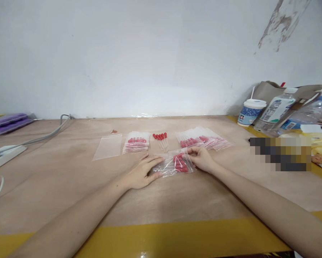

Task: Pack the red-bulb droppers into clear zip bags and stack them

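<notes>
A clear zip bag (167, 167) lies on the brown-covered table, with several red-bulbed droppers (180, 164) inside, their bulbs towards the right. My left hand (143, 172) rests at the bag's left end, fingers stretched out and thumb apart. At the right end, my right hand (202, 159) pinches the bag's upper edge between thumb and fingers. Just behind the bag, several loose droppers (161, 138) with red bulbs and thin clear stems lie side by side.
Behind my left hand are a flat unfilled zip bag (108, 147) and a stack of filled bags (136, 142). More filled bags (204, 138) fan out behind my right hand. A paper cup (251, 113) and plastic bottle (278, 107) stand far right; a grey cable (49, 135) runs left.
</notes>
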Motion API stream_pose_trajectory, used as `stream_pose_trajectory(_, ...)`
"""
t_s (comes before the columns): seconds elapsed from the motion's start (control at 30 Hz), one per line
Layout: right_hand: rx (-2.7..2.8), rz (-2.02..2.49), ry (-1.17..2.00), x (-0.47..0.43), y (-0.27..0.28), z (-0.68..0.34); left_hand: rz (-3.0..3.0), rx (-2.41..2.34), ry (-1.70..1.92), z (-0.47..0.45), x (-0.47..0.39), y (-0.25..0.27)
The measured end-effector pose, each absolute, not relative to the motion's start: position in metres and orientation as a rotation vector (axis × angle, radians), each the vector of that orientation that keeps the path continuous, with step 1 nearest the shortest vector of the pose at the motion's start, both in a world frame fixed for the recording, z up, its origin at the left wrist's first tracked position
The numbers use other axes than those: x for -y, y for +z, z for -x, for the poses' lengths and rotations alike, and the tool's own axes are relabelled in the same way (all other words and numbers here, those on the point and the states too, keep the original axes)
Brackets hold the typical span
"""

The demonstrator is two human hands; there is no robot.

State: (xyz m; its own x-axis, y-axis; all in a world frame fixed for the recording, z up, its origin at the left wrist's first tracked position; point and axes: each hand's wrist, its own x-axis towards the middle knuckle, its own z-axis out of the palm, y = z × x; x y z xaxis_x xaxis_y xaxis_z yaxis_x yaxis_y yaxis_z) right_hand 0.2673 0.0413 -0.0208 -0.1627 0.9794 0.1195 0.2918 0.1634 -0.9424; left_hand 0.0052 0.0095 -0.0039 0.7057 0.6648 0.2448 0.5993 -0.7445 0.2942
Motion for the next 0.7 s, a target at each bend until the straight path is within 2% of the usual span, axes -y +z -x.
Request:
stream_pose_trajectory(0.33,1.794,1.195,0.770,-0.046,-0.029,-0.264,-2.735,-1.042,0.491,-0.005,-0.009,-0.005)
stream_pose_trajectory(0.47,1.879,1.140,0.929,-0.045,-0.023,-0.268,-2.765,-1.078,0.413,-0.005,-0.008,-0.005)
stream_pose_trajectory(0.63,1.463,1.357,1.052,-0.046,-0.016,-0.274,-2.788,-1.123,0.334,-0.005,-0.009,-0.004)
stream_pose_trajectory(0.7,1.478,1.395,1.069,-0.044,-0.015,-0.273,-2.792,-1.121,0.320,-0.005,-0.009,-0.004)
